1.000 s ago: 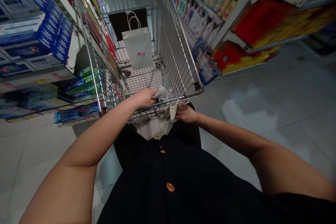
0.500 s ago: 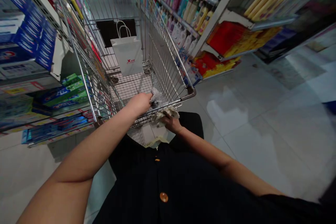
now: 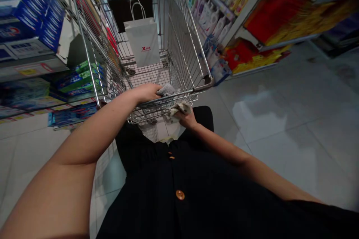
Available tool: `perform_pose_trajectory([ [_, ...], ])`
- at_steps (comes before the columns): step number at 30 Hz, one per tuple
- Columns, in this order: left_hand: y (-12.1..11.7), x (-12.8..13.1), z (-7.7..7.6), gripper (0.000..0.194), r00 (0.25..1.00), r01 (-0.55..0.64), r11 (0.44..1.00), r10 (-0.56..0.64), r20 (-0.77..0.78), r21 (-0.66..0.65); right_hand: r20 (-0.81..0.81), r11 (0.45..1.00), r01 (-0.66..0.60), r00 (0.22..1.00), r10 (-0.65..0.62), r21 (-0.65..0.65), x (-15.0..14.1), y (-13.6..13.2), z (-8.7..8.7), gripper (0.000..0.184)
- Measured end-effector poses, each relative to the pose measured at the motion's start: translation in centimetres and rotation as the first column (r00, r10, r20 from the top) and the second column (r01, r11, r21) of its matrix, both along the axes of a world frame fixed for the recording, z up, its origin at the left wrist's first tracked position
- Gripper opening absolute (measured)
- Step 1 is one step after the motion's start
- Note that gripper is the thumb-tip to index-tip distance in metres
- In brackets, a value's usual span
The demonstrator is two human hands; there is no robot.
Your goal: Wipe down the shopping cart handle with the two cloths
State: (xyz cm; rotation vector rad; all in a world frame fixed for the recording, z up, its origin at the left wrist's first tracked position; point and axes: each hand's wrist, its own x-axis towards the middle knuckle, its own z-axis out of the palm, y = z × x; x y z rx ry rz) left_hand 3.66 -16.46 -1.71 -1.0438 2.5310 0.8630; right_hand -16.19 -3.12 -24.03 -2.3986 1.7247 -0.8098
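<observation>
Left hand [image 3: 150, 92] grips a grey cloth [image 3: 167, 89], right hand [image 3: 187, 118] a beige cloth [image 3: 181, 108], near end of the cart [image 3: 203, 87]; probably light, floppy stuff, easiest grabbed bunched.

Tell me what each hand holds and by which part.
The left hand holds a grey cloth by its left end, the right hand a bunched beige cloth, exact part unclear.

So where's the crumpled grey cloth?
Head view, centre: the grey cloth is in the left hand, just inside the near edge of the silver wire cart.
</observation>
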Motion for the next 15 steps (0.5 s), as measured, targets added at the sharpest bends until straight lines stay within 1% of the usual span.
perform_pose_trajectory([
  [3, -0.1, -0.1, -0.3, 0.039, 1.000, -0.018, 1.000, 0.018, 0.000, 0.024, 0.078, 0.994, 0.068, 0.995, -0.061, -0.089, -1.3, 0.6, 0.4, 0.019],
  [5, -0.4, -0.3, -0.3, 0.038, 1.000, -0.019, 0.998, 0.020, -0.015, 0.054, 0.202, 0.968, 0.153, 0.973, -0.112, -0.200, -2.5, 0.9, 1.5, 0.016],
  [7, -0.8, -1.0, -0.1, 0.036, 0.998, -0.018, 0.997, 0.022, -0.058, 0.071, 0.376, 0.910, 0.266, 0.916, -0.138, -0.317, -3.7, 0.8, 3.2, 0.016],
  [9, -1.4, -2.3, 0.1, 0.034, 0.987, -0.047, 0.995, 0.059, -0.151, 0.086, 0.555, 0.839, 0.386, 0.822, -0.125, -0.383, -4.6, 0.4, 5.4, 0.016],
  [10, -1.6, -3.3, 0.3, 0.033, 0.969, -0.083, 0.991, 0.104, -0.223, 0.103, 0.641, 0.808, 0.447, 0.759, -0.115, -0.384, -4.8, 0.0, 6.4, 0.017],
  [11, -1.8, -4.3, 0.3, 0.033, 0.938, -0.129, 0.981, 0.167, -0.302, 0.142, 0.725, 0.782, 0.511, 0.679, -0.112, -0.357, -5.0, -0.5, 7.3, 0.017],
  [12, -1.8, -5.5, 0.3, 0.033, 0.894, -0.177, 0.962, 0.246, -0.374, 0.209, 0.799, 0.762, 0.572, 0.588, -0.124, -0.303, -5.0, -1.0, 7.9, 0.019],
  [13, -1.6, -6.6, 0.3, 0.032, 0.848, -0.212, 0.928, 0.330, -0.415, 0.305, 0.855, 0.748, 0.623, 0.497, -0.151, -0.230, -4.8, -1.5, 8.3, 0.020],
  [14, -1.4, -7.7, 0.1, 0.031, 0.816, -0.229, 0.879, 0.408, -0.410, 0.419, 0.881, 0.755, 0.640, 0.431, -0.196, -0.145, -4.6, -1.9, 8.3, 0.025],
  [15, -1.0, -8.6, -0.1, 0.029, 0.808, -0.239, 0.816, 0.467, -0.358, 0.526, 0.887, 0.773, 0.631, 0.390, -0.248, -0.061, -4.3, -2.4, 8.0, 0.031],
])
